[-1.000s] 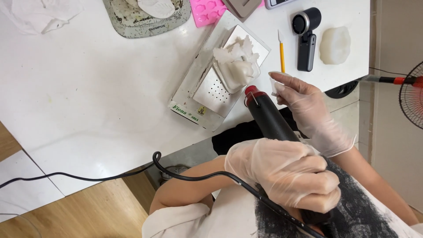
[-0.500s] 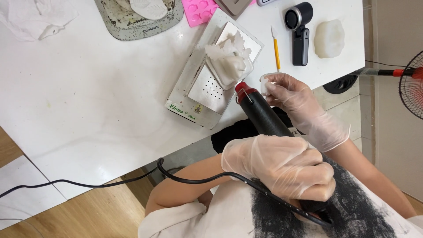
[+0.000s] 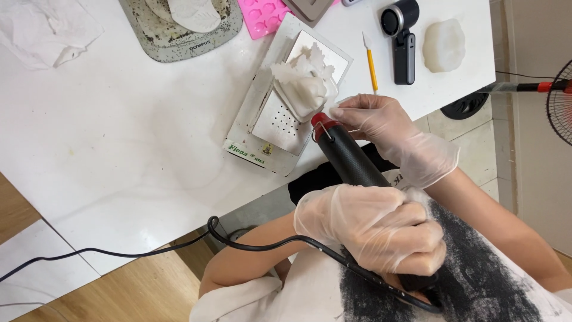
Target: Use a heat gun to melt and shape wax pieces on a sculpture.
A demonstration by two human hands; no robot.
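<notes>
Holding white moulded piece (image 3: 307,89), perforated metal tray (image 3: 280,122), w/ heat gun (image 3: 351,158) alongside.

Glossy white tabletop (image 3: 119,149), matt black heat gun (image 3: 351,161)

One view only, from a camera on the person's head, looking steeply down over the chest and forearms. It sits close: the left hand (image 3: 372,229) fills the lower middle of the frame and the right hand (image 3: 381,122) lies just right of centre, both large in the picture. The white table (image 3: 119,149) runs slantwise, taking the upper left and the top of the frame, its near edge falling from the upper right toward the lower left. Wood floor shows at the lower left, tiled floor and a fan (image 3: 560,101) at the right edge. No second view overlaps it.
</notes>
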